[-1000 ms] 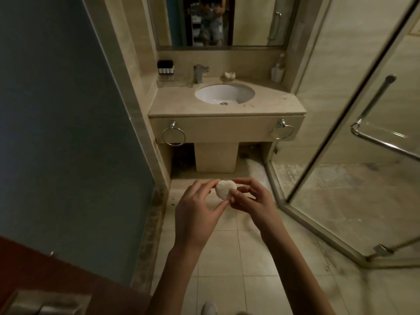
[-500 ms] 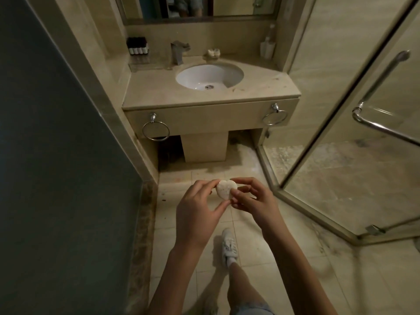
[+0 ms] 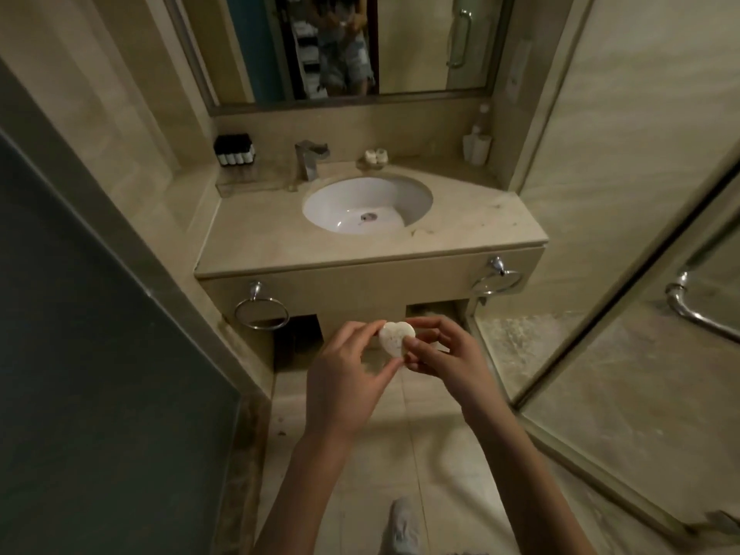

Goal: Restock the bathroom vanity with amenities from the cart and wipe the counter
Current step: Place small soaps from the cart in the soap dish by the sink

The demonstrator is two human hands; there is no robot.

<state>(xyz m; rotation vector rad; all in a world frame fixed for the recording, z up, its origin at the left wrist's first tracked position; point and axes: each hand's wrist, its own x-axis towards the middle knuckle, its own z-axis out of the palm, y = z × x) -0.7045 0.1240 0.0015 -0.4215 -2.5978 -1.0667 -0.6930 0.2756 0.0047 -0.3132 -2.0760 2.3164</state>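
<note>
Vanity (image 3: 372, 250) looms nearer; both hands pinch a white speckled heart-shaped soap (image 3: 396, 338).

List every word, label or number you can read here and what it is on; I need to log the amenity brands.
No text can be read.
Small dark bottles at the counter's back left: pale labels, too small and blurred.
White bottle at the back right: no print legible.
Heart-shaped soap, in the grip of the left hand and the right hand: speckles only, no lettering visible.
</note>
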